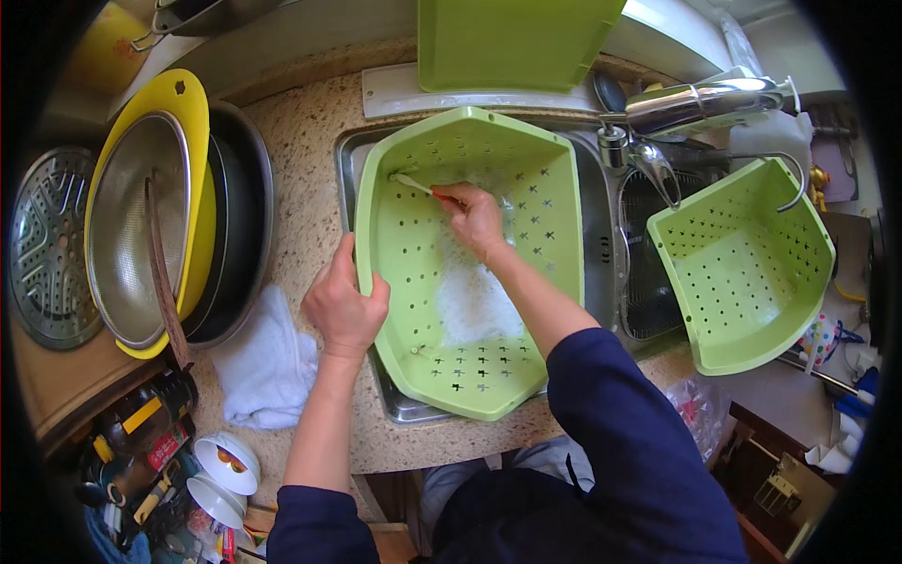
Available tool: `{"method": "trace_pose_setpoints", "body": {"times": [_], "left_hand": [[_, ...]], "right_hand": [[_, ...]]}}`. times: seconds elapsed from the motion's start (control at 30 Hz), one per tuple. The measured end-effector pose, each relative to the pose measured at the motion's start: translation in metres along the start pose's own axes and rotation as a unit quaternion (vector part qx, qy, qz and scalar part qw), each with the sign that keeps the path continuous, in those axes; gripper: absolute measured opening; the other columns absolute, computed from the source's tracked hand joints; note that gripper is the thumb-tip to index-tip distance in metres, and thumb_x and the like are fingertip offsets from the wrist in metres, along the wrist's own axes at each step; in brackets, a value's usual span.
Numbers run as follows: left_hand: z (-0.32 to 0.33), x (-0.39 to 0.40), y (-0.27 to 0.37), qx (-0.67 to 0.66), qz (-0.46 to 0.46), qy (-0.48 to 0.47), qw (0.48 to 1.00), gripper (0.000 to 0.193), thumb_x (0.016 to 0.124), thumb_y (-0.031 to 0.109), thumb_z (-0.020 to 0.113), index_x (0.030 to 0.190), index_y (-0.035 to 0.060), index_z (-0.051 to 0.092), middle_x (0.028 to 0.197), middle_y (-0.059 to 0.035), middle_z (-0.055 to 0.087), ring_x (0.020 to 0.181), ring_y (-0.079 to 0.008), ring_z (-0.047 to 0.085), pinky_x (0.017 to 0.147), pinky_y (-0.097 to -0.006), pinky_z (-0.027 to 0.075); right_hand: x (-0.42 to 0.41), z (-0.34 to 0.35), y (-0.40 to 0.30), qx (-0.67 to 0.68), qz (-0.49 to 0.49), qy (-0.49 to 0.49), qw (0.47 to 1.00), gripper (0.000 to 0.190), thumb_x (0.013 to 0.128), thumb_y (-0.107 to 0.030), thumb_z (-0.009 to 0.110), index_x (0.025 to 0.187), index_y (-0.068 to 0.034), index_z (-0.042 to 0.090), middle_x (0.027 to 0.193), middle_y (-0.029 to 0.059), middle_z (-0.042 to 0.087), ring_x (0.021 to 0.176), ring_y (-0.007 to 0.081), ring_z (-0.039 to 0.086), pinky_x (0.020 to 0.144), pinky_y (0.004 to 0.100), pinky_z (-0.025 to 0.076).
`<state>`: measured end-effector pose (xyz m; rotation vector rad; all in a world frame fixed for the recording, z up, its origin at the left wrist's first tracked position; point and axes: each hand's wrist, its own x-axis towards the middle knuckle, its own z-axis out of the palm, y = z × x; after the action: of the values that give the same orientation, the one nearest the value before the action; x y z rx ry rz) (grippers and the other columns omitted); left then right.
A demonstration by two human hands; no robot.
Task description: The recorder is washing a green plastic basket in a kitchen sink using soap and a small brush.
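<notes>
A large green plastic basket (416, 275) with rows of holes sits in the steel sink (599, 282). White foam (479, 303) covers part of its bottom. My left hand (345, 296) grips the basket's left rim, thumb inside and fingers outside. Inside the basket, my right hand (473, 215) holds a small brush, likely a toothbrush (416, 185), with a white and red handle. The brush head touches the upper left corner of the basket, near the holes. Its bristles are too small to make out.
A second green basket (740, 282) stands at the right beside the chrome faucet (697, 109). Left of the sink are a mesh strainer (134, 233), a yellow basin (201, 254), dark pans (246, 211) and a white cloth (264, 366). White bowls (229, 462) lie lower left. A green panel (514, 42) stands behind.
</notes>
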<state>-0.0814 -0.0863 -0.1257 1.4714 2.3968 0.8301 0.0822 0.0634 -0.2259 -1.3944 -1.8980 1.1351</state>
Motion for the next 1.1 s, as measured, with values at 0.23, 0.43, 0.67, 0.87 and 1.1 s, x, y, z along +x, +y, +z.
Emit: {"method": "trace_pose_setpoints", "body": {"times": [0.23,0.43,0.67,0.87,1.1], "left_hand": [[-0.002,0.001,-0.002,0.025,0.01,-0.01,1.0,0.052,0.067,0.017,0.069,0.118,0.0084,0.064,0.075,-0.0078,0.065,0.068,-0.0284,0.065,0.06,-0.0401,0.051],[0.002,-0.002,-0.004,0.033,0.026,0.015,0.999,0.051,0.067,0.017,0.068,0.118,0.0107,0.064,0.075,-0.0081,0.065,0.067,-0.0279,0.065,0.06,-0.0402,0.05],[-0.001,0.002,0.001,0.039,0.014,0.004,0.999,0.052,0.067,0.016,0.068,0.118,0.0114,0.064,0.075,-0.0078,0.066,0.066,-0.0275,0.065,0.059,-0.0396,0.05],[0.0,0.0,-0.001,0.052,0.04,0.014,0.998,0.052,0.067,0.016,0.069,0.118,0.0101,0.064,0.072,-0.0066,0.064,0.063,-0.0269,0.063,0.057,-0.0385,0.049],[0.0,0.0,0.001,0.065,0.04,0.015,0.997,0.052,0.068,0.018,0.068,0.119,0.012,0.064,0.072,-0.0067,0.064,0.063,-0.0273,0.063,0.056,-0.0392,0.049]], "right_hand": [[0.0,-0.013,0.0,-0.109,0.013,-0.044,0.993,0.024,0.085,-0.006,0.063,0.104,-0.015,0.075,0.101,0.0088,0.072,0.086,0.0286,0.068,0.076,0.0346,0.053],[0.005,-0.022,-0.019,-0.137,-0.027,-0.06,0.988,0.024,0.085,-0.007,0.062,0.103,-0.016,0.075,0.1,0.0088,0.071,0.088,0.0307,0.067,0.076,0.0382,0.052],[0.008,-0.036,0.023,-0.176,0.081,-0.065,0.979,0.026,0.084,-0.01,0.063,0.105,-0.02,0.075,0.103,0.008,0.07,0.09,0.0291,0.066,0.078,0.0389,0.053],[0.009,-0.032,-0.011,-0.177,-0.064,-0.077,0.979,0.022,0.087,-0.013,0.063,0.106,-0.018,0.074,0.102,0.007,0.07,0.089,0.0295,0.067,0.077,0.039,0.052],[0.001,-0.043,0.029,-0.213,0.002,-0.044,0.976,0.025,0.087,-0.011,0.06,0.107,-0.019,0.073,0.102,0.0106,0.07,0.09,0.0331,0.065,0.077,0.0424,0.052]]}}
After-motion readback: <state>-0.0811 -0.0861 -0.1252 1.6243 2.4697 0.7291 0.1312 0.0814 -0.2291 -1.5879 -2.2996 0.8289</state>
